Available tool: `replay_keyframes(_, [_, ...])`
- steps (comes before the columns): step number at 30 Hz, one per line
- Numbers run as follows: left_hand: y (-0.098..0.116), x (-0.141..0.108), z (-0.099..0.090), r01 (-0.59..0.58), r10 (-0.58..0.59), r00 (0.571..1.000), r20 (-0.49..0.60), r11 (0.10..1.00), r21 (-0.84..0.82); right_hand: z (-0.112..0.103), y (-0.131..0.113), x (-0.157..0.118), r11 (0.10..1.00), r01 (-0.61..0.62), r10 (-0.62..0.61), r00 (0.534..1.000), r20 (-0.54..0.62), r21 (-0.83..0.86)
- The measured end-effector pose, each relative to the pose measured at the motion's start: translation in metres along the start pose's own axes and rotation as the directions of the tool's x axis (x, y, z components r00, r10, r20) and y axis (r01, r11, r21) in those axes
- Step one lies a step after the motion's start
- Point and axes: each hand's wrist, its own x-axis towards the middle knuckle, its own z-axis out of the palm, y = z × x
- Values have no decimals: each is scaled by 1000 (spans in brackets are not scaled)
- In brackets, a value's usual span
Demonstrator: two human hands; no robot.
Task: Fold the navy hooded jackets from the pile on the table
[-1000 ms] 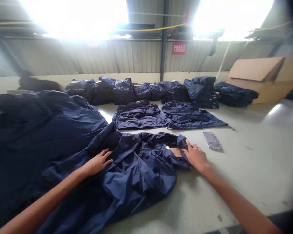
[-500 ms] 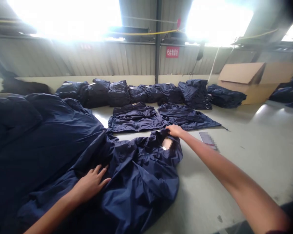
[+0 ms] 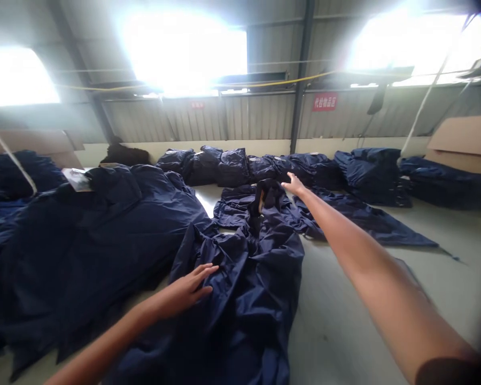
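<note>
A navy jacket [image 3: 240, 278] lies spread in front of me, its collar end pointing away and a pale tag [image 3: 261, 202] showing inside the neck. My left hand [image 3: 194, 283] rests on the left part of the jacket, fingers stretched out and holding nothing. Just right of the raised collar [image 3: 270, 187] is my right hand [image 3: 293, 184], its fingers apart and nothing visible in them. Whether its fingertips still touch the cloth, I cannot tell. On the left, a broad heap of navy garments [image 3: 104, 230] lies beside the jacket.
Other navy garments [image 3: 356, 211] lie flat on the floor [image 3: 344, 315] beyond the jacket. Folded navy stacks [image 3: 232, 166] line the wall. A cardboard box [image 3: 460, 141] stands at the far right, and a pale rope [image 3: 420, 115] hangs near it.
My right hand has moved away from me and let go of the collar, which now stands up farther off. The jacket lies straighter. My left hand has shifted on the cloth; the view has turned left.
</note>
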Motion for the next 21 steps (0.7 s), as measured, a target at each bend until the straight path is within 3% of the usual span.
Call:
replay_keyframes(3, [-19,-9,0,15,-2,995,-101,992,127,12,4,-57,998,52,-50,992,114,-17])
replay_keyframes(7, [-56,-28,24,179,-98,952,-291,947,267,28,4,-203,969,247,-236,947,219,-22])
replay_keyframes(10, [-73,-40,47,252,-181,925,-334,950,184,35,-3,-326,900,432,-432,864,258,59])
replay_keyframes(11, [-74,-42,53,272,-213,923,-322,951,150,37,-5,-359,854,509,-517,806,287,107])
replay_keyframes(13, [-71,-43,58,310,-262,915,-306,943,120,40,-8,-407,813,558,-574,724,382,164])
replay_keyframes(15, [-60,-40,55,325,-269,914,-305,934,150,41,-4,-428,841,512,-531,717,452,175])
replay_keyframes(17, [-45,-36,49,301,-243,932,-269,933,198,38,6,-428,894,425,-438,769,465,141])
replay_keyframes(21, [-13,-34,48,181,-146,974,-171,961,211,20,42,-399,955,288,-232,878,418,-75])
